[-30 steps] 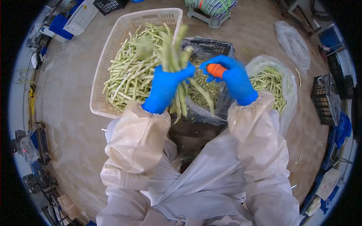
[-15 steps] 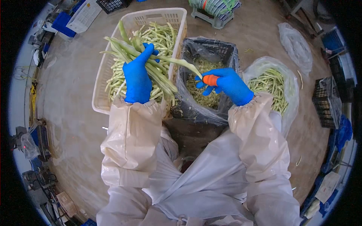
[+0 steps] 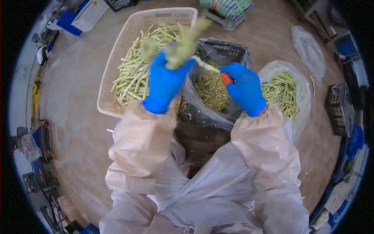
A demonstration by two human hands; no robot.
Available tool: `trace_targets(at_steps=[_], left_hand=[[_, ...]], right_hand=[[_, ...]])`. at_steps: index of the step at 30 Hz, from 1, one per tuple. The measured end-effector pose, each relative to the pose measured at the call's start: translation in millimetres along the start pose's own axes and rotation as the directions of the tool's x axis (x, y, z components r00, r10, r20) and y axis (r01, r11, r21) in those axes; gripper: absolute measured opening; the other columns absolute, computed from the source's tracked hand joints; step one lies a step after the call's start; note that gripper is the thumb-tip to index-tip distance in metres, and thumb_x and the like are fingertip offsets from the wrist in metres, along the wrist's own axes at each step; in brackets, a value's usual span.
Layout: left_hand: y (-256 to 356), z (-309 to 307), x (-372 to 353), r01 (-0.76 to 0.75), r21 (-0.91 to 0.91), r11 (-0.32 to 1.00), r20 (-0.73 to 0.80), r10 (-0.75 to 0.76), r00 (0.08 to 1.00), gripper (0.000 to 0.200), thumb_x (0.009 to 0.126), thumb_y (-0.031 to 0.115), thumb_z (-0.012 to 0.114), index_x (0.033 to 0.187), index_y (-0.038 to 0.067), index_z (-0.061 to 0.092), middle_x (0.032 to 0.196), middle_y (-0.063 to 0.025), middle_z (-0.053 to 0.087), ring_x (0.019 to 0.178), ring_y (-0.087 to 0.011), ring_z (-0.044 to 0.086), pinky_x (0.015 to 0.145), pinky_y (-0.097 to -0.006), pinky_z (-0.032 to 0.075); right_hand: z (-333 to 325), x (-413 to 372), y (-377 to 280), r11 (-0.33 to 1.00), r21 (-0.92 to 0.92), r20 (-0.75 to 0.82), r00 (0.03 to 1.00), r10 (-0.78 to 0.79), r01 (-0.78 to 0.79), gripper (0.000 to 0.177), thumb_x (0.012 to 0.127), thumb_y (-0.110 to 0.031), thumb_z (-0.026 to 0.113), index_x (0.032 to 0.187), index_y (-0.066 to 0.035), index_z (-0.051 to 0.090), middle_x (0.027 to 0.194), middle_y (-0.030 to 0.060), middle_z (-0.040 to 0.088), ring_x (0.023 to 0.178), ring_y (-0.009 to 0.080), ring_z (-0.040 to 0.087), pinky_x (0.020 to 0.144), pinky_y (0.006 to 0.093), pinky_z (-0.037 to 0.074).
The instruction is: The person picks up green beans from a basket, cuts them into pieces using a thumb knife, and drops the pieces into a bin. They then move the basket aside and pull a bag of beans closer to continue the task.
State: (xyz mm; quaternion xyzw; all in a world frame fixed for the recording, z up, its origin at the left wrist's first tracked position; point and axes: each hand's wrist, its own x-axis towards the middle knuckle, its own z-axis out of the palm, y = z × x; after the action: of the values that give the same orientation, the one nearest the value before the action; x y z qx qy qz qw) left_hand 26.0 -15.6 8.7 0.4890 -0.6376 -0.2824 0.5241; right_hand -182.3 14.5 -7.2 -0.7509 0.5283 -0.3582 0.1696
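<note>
Gloved in blue, my left hand grips a bunch of green beans, blurred by motion, above the right part of a white crate full of beans. A single pale bean stretches from near my left hand to the fingertips of my right hand. The right glove is closed around a small orange thing, perhaps a handle or finger cover. Below and between the hands, a dark crate lined with clear plastic holds green scraps.
Right of the lined crate stands a clear plastic bag with beans. A crumpled plastic sheet lies on the floor behind it. A stool with a striped bundle is at the top. A black crate stands far right.
My left hand has moved right with the bunch, which now points more upright and is blurred. My right hand has shifted slightly right and its fingers have closed in. The view has shifted slightly.
</note>
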Motion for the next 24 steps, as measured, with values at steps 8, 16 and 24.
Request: trace_targets(at_steps=[8,16,24], left_hand=[[22,18,-19,-0.150,0.216,0.965,0.296,0.082,0.952,0.024,0.072,0.012,0.065,0.095,0.015,0.059,0.081,-0.0131,0.060,0.078,-0.0338,0.058,0.064,-0.0404,0.047],[20,19,-22,-0.186,0.089,0.979,0.126,0.174,0.977,0.022,0.075,0.010,0.066,0.096,0.009,0.059,0.082,-0.0102,0.061,0.074,-0.0253,0.060,0.064,-0.0344,0.047],[18,-52,33,0.000,-0.375,0.927,-0.408,-0.165,0.898,0.024,0.073,0.007,0.071,0.094,0.001,0.060,0.078,-0.0041,0.059,0.067,-0.0138,0.056,0.061,-0.0259,0.045]], right_hand=[[7,-6,-16,0.994,0.112,-0.004,1.000,0.006,-0.005,0.022,0.074,-0.007,0.060,0.096,-0.006,0.064,0.090,0.0143,0.062,0.080,0.0323,0.061,0.069,0.0379,0.049],[0,5,-22,0.458,0.785,0.257,0.892,0.371,-0.417,0.021,0.079,-0.007,0.060,0.098,-0.001,0.064,0.086,0.0093,0.066,0.073,0.0168,0.062,0.066,0.0283,0.049],[-7,12,2,0.624,0.653,0.152,0.882,0.447,-0.429,0.021,0.083,-0.014,0.060,0.098,0.000,0.065,0.085,0.0103,0.066,0.072,0.0159,0.062,0.068,0.0273,0.049]])
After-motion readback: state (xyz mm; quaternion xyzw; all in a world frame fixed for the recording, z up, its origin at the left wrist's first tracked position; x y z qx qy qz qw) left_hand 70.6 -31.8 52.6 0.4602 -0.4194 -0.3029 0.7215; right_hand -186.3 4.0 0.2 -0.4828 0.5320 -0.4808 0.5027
